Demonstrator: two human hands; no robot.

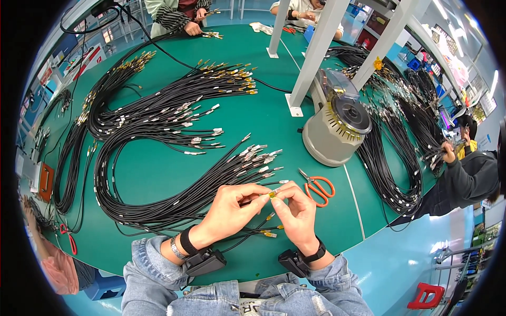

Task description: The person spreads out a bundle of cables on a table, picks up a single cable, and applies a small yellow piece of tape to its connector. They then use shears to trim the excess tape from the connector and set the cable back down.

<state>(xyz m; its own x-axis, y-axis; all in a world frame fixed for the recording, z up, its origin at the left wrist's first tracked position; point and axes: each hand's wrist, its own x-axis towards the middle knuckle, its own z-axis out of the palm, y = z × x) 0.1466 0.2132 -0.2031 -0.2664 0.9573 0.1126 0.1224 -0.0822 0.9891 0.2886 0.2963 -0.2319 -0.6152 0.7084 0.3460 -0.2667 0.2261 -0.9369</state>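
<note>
Close in front of me, my left hand (232,210) and my right hand (296,213) meet fingertip to fingertip. Both pinch a small cable end (273,194) with a yellow part and a pale tip; the cable behind it is mostly hidden by my fingers. Just beyond my hands lies a bundle of black cables (211,181) with white-tagged ends pointing right. A few yellow-tipped cable ends (268,233) rest on the table between my wrists. Orange-handled scissors (319,189) lie right of my right hand.
More black cable bundles (174,100) spread over the green table (263,116) to the far left. A round grey machine (337,131) stands beside white posts (316,58) at right. Further cable bundles (390,179) lie beyond it. Other people work around the table.
</note>
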